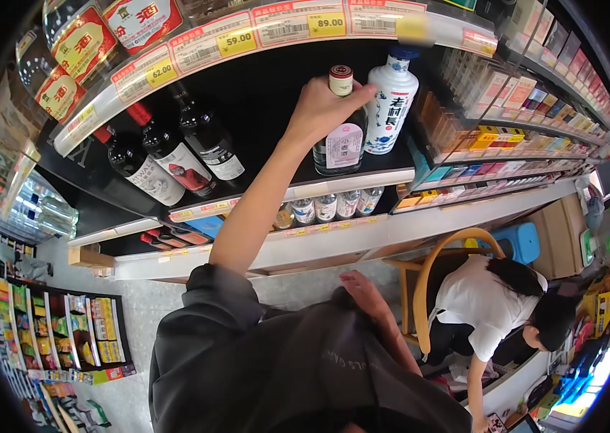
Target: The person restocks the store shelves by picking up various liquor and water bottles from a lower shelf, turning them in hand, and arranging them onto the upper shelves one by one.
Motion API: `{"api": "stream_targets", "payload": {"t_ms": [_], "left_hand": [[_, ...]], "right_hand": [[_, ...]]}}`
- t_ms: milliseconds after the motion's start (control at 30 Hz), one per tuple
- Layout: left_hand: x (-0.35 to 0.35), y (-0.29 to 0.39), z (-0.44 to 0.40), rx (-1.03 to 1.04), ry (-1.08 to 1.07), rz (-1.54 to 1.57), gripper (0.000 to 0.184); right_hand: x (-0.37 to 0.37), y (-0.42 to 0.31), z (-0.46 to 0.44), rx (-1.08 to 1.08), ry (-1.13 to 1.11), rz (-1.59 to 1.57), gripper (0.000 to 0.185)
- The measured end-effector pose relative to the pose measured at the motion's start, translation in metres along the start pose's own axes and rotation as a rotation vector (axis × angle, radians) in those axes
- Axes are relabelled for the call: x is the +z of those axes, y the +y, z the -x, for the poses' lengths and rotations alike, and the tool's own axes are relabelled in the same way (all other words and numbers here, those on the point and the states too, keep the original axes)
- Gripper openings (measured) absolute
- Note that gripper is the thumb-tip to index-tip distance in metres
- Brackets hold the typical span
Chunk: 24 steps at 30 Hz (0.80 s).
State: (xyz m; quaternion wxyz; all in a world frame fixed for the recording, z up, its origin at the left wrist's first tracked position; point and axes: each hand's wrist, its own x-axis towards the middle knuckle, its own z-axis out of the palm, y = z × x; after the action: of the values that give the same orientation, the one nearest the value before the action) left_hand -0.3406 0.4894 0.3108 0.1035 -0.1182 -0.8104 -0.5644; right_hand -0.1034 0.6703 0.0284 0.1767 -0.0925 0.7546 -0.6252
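My left hand (325, 108) is wrapped around the upper part of a glass liquor bottle (341, 148) with a pale pink label and a red and cream cap. The bottle stands upright on the dark middle shelf (276, 169), close to its front edge. Right beside it is a white and blue liquor bottle (390, 108) with a dark blue cap, near my left thumb. My right hand (364, 292) hangs low in front of my body, holding nothing, its fingers loosely stretched out.
Several dark wine bottles (150, 162) stand left on the same shelf. Price tags (236, 42) line the shelf above. Small bottles (326, 207) fill the shelf below. Cigarette racks (507, 137) are at right. A person in a white shirt (489, 289) sits by a wooden chair (420, 303).
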Motion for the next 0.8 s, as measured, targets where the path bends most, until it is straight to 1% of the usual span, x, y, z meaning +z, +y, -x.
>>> {"api": "stream_targets", "payload": {"t_ms": [33,133,167,233,267,333,367,400,433,467,533,600,667,700,733,767,800], "left_hand": [[0.002,-0.002,0.001,-0.012,0.027,0.111,0.030],[0.003,-0.005,0.006,0.033,0.039,0.159,0.025],[0.003,-0.002,0.011,0.042,0.052,0.190,0.023],[-0.001,0.000,0.023,0.068,0.071,0.277,0.021],[-0.004,-0.001,0.029,0.217,0.155,0.179,0.020],[-0.013,0.006,0.054,0.302,0.200,0.138,0.017],[-0.014,0.010,0.065,0.408,0.248,0.138,0.014],[-0.019,0.014,0.074,0.590,0.241,0.129,0.012],[-0.023,0.023,0.083,0.681,0.212,0.210,0.012],[-0.028,0.039,0.095,0.687,0.195,0.284,0.012],[-0.042,0.064,0.111,0.599,0.161,0.442,0.016],[-0.059,0.084,0.117,0.282,0.070,0.557,0.022],[-0.062,0.085,0.116,-0.153,-0.072,0.735,0.021],[-0.059,0.070,0.112,-0.292,-0.112,0.785,0.021],[-0.055,0.063,0.116,-0.323,-0.172,0.801,0.022],[-0.051,0.058,0.120,-0.392,-0.166,0.810,0.022],[-0.048,0.053,0.125,-0.461,-0.157,0.821,0.022]], "right_hand": [[-0.002,-0.004,-0.003,-0.021,0.005,-0.013,0.021],[-0.010,-0.004,-0.015,-0.072,-0.021,0.014,0.023],[-0.014,-0.014,-0.019,-0.069,-0.022,0.014,0.023],[-0.027,-0.055,-0.026,-0.184,-0.068,-0.049,0.024],[-0.036,-0.071,-0.029,-0.190,-0.067,-0.052,0.024],[-0.054,-0.102,-0.034,-0.226,-0.053,-0.019,0.025],[-0.064,-0.118,-0.037,-0.309,-0.029,-0.056,0.024],[-0.075,-0.133,-0.041,-0.391,-0.004,-0.089,0.024],[-0.088,-0.148,-0.045,-0.452,0.019,-0.094,0.028],[-0.098,-0.161,-0.051,-0.508,0.040,-0.099,0.033],[-0.105,-0.180,-0.074,-0.670,-0.031,-0.326,0.050],[-0.091,-0.201,-0.091,-0.515,-0.359,-0.623,0.064],[-0.065,-0.185,-0.095,-0.028,-0.784,-1.112,0.070],[-0.047,-0.184,-0.091,0.125,-0.936,-1.072,0.072],[-0.027,-0.192,-0.088,0.271,-1.087,-1.018,0.074],[-0.012,-0.186,-0.083,0.209,-1.240,-1.083,0.077],[-0.001,-0.175,-0.078,0.187,-1.319,-1.116,0.078]]}}
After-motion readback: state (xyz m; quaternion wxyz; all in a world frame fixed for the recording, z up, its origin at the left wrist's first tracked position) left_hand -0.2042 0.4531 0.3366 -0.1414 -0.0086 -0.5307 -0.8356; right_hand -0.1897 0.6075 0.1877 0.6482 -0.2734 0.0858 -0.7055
